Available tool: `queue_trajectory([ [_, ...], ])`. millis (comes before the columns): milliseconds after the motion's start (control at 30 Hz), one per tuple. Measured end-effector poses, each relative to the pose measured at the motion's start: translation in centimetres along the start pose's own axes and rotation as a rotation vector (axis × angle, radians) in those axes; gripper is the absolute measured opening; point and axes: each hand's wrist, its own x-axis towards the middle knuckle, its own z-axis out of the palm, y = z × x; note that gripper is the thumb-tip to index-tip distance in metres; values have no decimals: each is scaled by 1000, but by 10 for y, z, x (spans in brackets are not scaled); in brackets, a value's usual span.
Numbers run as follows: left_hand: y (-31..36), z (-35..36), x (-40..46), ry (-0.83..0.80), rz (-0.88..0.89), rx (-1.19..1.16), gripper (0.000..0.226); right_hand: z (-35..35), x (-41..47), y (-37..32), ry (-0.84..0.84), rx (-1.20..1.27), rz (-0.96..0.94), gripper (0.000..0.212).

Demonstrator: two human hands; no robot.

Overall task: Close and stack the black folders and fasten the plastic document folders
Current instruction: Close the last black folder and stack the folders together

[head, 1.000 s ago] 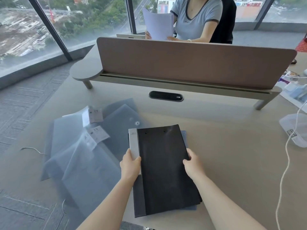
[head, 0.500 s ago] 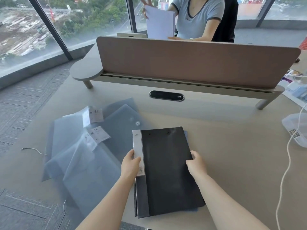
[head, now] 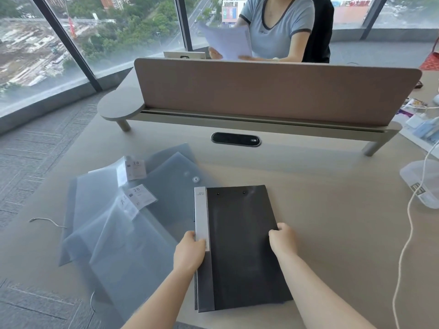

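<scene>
I see the black folders (head: 240,248) stacked shut on the tabletop (head: 332,210), long axis running away from me, held from both sides: left hand (head: 190,251) pinching the spine edge, right hand (head: 282,237) curled on the open edge. The plastic document folders (head: 133,222) lie just left, nearer my left grip, partly under the stack; a white cable (head: 407,236) lies well right.

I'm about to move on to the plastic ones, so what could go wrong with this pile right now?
1. The black folder stack overlaps the translucent plastic folders; sliding it may drag them.
2. The stack's near end sits close to the desk edge, so it could tip off.
3. The white cable lies by the right hand and could snag.
</scene>
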Motion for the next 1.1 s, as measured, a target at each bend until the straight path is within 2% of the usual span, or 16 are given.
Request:
queue_trajectory([
  [67,0,4,-3,-17,14,29,17,-1,-1,-2,4,-26,2,23],
  [133,-1,7,-4,-16,20,10,14,-3,-2,-4,10,-61,3,27],
  [300,-5,5,-4,-47,9,-51,40,-6,2,-2,11,-75,34,33],
  [467,2,7,-9,-137,66,-118,40,-15,8,7,46,18,82,31],
  [733,33,30,-19,-257,144,-146,18,-47,17,35,149,137,138,29],
  [1000,63,59,-13,-316,219,-79,30,-81,37,56,197,149,179,18],
  [1100,72,67,-9,-296,249,-2,41,-88,44,61,170,147,160,31],
])
